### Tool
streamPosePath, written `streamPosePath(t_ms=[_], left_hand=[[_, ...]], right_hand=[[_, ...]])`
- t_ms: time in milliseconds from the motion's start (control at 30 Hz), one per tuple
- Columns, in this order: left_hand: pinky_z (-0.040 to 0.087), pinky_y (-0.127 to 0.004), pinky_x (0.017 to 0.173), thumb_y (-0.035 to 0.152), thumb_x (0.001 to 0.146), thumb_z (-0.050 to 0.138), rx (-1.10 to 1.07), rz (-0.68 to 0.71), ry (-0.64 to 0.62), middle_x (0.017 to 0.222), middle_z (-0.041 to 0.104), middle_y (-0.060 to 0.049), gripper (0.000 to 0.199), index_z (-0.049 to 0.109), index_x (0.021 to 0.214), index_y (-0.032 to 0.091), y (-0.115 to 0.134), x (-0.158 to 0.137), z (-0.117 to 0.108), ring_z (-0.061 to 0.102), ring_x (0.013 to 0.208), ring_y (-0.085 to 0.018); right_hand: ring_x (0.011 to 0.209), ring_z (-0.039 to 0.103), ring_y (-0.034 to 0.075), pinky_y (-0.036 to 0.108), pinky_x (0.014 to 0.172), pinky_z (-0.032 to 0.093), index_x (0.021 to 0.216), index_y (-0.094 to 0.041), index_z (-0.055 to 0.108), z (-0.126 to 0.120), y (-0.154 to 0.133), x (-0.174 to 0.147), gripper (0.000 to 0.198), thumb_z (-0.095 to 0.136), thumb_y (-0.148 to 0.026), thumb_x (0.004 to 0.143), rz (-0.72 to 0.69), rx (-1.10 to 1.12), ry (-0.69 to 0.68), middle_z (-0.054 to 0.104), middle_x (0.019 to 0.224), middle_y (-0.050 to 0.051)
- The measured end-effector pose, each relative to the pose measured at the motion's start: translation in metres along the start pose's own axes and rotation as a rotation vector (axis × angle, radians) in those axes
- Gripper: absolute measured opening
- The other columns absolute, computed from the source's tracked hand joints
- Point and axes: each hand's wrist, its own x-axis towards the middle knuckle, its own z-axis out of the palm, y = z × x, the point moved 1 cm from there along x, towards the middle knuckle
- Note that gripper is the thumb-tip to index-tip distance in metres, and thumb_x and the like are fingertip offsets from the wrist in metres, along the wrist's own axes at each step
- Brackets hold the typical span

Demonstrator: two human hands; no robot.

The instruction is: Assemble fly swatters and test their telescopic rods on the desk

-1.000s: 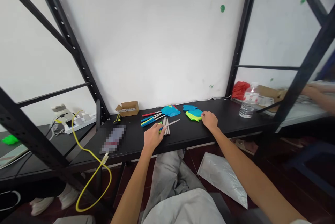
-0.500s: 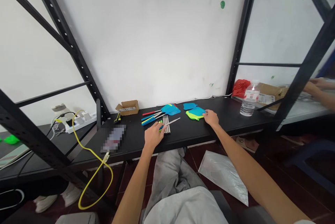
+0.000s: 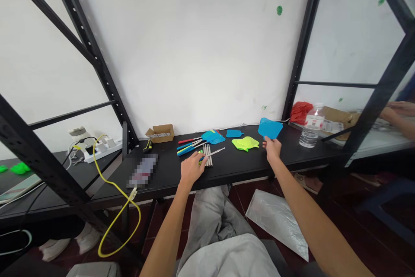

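My left hand (image 3: 193, 167) is closed on a telescopic fly swatter handle (image 3: 216, 152), its thin silver rod pointing right. Beneath and beside that hand lie several silver rods (image 3: 208, 156) in a row. In my right hand (image 3: 271, 147), pinched by its narrow stem, is a blue fly swatter head (image 3: 270, 128), raised above the table. Yellow-green swatter heads (image 3: 246, 143) lie stacked between my hands, with another blue swatter head (image 3: 234, 133) flat behind them. Several assembled fly swatters (image 3: 212, 137) with red, blue and yellow grips are piled behind my left hand.
On the black table (image 3: 175, 175) stand a small open cardboard box (image 3: 161, 134) and a water bottle (image 3: 311, 125). A phone (image 3: 143, 170) with a yellow cable (image 3: 106, 186) lies left. Black shelf posts (image 3: 300, 43) flank the table. Another person's hand (image 3: 400, 110) shows far right.
My right hand has lifted the blue swatter head off the yellow-green stack and moved it right, tilting it upright. My left hand keeps its hold on the handle.
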Motion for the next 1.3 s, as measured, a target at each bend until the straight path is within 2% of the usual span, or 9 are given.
streamPosePath(t_ms=[133, 200, 267, 333, 400, 467, 767, 1100, 1300], left_hand=[[0.03, -0.024, 0.056, 0.05, 0.096, 0.037, -0.005, 0.002, 0.003, 0.098, 0.066, -0.002, 0.037, 0.066, 0.099, 0.028, -0.001, 0.0, 0.001, 0.062, 0.08, -0.016], [0.03, -0.024, 0.056, 0.05, 0.096, 0.037, -0.006, -0.003, -0.001, 0.098, 0.066, -0.002, 0.037, 0.067, 0.1, 0.028, -0.001, 0.0, 0.001, 0.062, 0.08, -0.016], [0.03, -0.024, 0.056, 0.05, 0.096, 0.037, -0.006, -0.003, -0.006, 0.098, 0.066, -0.002, 0.037, 0.067, 0.1, 0.028, -0.001, -0.001, 0.001, 0.063, 0.08, -0.016], [0.03, -0.024, 0.056, 0.05, 0.096, 0.037, -0.005, -0.004, -0.012, 0.097, 0.066, -0.002, 0.037, 0.066, 0.1, 0.028, -0.001, -0.001, 0.0, 0.063, 0.08, -0.016], [0.031, -0.023, 0.057, 0.051, 0.096, 0.036, -0.006, -0.008, -0.022, 0.098, 0.066, -0.002, 0.038, 0.066, 0.101, 0.028, 0.0, -0.001, -0.001, 0.062, 0.08, -0.016], [0.032, -0.023, 0.058, 0.051, 0.096, 0.035, -0.01, -0.013, -0.031, 0.1, 0.065, -0.003, 0.04, 0.066, 0.102, 0.028, 0.001, -0.001, -0.002, 0.062, 0.081, -0.016], [0.033, -0.023, 0.058, 0.052, 0.096, 0.035, -0.023, -0.017, -0.021, 0.099, 0.066, -0.004, 0.04, 0.067, 0.101, 0.027, 0.001, -0.001, -0.001, 0.062, 0.081, -0.016], [0.035, -0.023, 0.058, 0.05, 0.094, 0.042, -0.054, 0.007, 0.005, 0.095, 0.065, -0.003, 0.035, 0.068, 0.098, 0.027, 0.0, 0.0, 0.001, 0.063, 0.079, -0.016], [0.035, -0.022, 0.058, 0.051, 0.094, 0.041, -0.053, 0.019, 0.009, 0.095, 0.065, -0.003, 0.036, 0.068, 0.101, 0.028, -0.001, -0.001, 0.002, 0.062, 0.08, -0.016]], right_hand=[[0.058, 0.063, 0.016, 0.023, 0.047, 0.048, 0.074, -0.016, 0.062, 0.003, -0.014, -0.02, 0.029, 0.07, -0.042, 0.063, 0.043, 0.196, -0.001, 0.065, 0.066, 0.003], [0.056, 0.063, 0.014, 0.021, 0.044, 0.045, 0.073, -0.016, 0.063, 0.012, -0.025, -0.043, 0.032, 0.078, -0.037, 0.055, 0.158, 0.408, -0.037, 0.067, 0.068, 0.003], [0.056, 0.063, 0.015, 0.021, 0.043, 0.044, 0.072, -0.016, 0.065, 0.027, -0.035, -0.071, 0.031, 0.082, -0.033, 0.052, 0.263, 0.518, -0.096, 0.069, 0.071, 0.004], [0.058, 0.065, 0.016, 0.022, 0.045, 0.046, 0.07, -0.016, 0.067, 0.046, -0.043, -0.101, 0.029, 0.083, -0.033, 0.053, 0.326, 0.547, -0.19, 0.07, 0.073, 0.006], [0.06, 0.066, 0.016, 0.023, 0.047, 0.047, 0.072, -0.015, 0.07, 0.063, -0.048, -0.123, 0.029, 0.082, -0.036, 0.057, 0.311, 0.524, -0.307, 0.072, 0.077, 0.009], [0.062, 0.066, 0.018, 0.023, 0.048, 0.047, 0.072, -0.014, 0.071, 0.073, -0.05, -0.136, 0.028, 0.082, -0.036, 0.058, 0.292, 0.469, -0.337, 0.072, 0.077, 0.009], [0.057, 0.064, 0.017, 0.026, 0.05, 0.047, 0.072, -0.015, 0.071, 0.066, -0.046, -0.137, 0.028, 0.083, -0.036, 0.058, 0.186, 0.414, -0.467, 0.071, 0.072, 0.006], [0.057, 0.064, 0.017, 0.027, 0.051, 0.048, 0.068, -0.016, 0.071, 0.069, -0.043, -0.136, 0.029, 0.084, -0.039, 0.057, 0.211, 0.425, -0.452, 0.071, 0.07, 0.007], [0.057, 0.063, 0.015, 0.025, 0.052, 0.048, 0.075, -0.017, 0.073, 0.069, -0.041, -0.136, 0.028, 0.083, -0.039, 0.061, 0.176, 0.433, -0.499, 0.072, 0.075, 0.006]])
